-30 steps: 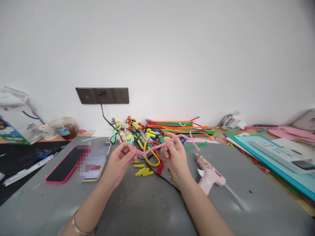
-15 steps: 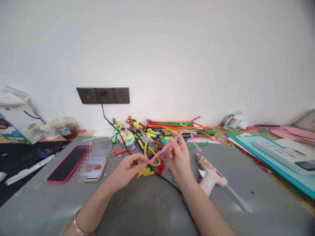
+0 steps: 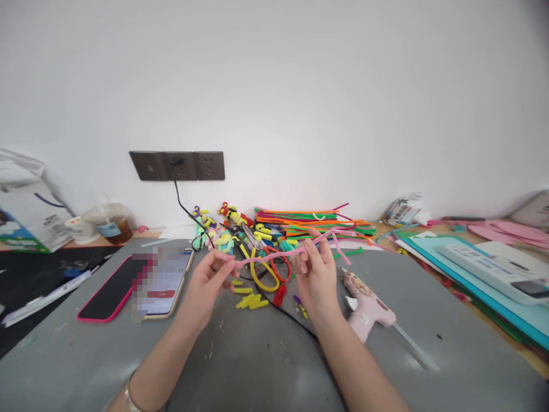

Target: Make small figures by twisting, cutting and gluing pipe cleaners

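The grey table [image 3: 257, 355] ran out of view below. Above it, the left hand [image 3: 210, 280] and right hand [image 3: 316, 272] pinched a pink pipe cleaner [image 3: 270, 256], their fingers hiding parts of it. A blocky blur covered part of the lit phone [image 3: 171, 280].

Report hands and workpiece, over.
Left hand and right hand holding pink pipe cleaner. Glue gun beside right forearm. Scissors beyond.

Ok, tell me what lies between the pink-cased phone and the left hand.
A second phone, in a pale case, lies between the pink-cased phone and the left hand, as the head view shows.
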`<act>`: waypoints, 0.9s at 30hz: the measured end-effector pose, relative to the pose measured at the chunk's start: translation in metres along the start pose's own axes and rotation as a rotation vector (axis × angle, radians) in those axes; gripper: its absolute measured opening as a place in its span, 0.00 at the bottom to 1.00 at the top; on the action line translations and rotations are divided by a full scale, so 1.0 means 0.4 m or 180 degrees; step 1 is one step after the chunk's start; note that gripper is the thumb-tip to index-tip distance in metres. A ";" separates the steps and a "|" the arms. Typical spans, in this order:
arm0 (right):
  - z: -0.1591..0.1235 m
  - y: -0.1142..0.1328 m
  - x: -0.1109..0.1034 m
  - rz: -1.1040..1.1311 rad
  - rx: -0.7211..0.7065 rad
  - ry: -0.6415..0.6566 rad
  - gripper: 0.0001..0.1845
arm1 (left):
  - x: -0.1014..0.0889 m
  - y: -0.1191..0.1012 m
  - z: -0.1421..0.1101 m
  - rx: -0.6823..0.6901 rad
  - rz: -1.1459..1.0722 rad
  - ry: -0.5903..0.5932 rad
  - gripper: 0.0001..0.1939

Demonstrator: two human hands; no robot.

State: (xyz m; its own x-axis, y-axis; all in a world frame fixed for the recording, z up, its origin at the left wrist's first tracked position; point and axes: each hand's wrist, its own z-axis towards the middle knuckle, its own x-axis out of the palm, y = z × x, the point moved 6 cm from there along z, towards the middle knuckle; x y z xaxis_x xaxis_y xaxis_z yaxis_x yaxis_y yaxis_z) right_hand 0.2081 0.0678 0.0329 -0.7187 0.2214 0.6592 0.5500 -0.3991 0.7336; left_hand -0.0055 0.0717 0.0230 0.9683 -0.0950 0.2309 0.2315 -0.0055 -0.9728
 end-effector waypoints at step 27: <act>-0.058 -0.037 0.084 0.1104 0.2056 0.1692 0.28 | -0.035 0.012 0.019 -0.0264 -0.1512 -0.0465 0.17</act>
State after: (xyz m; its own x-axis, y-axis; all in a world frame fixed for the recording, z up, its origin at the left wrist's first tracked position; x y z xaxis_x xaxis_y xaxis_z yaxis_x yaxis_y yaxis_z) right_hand 0.1662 0.0606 0.0404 -0.4817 -0.3223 0.8149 0.7888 0.2457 0.5634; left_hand -0.0174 0.0806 0.0154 0.7623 0.0774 0.6426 0.6472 -0.0939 -0.7565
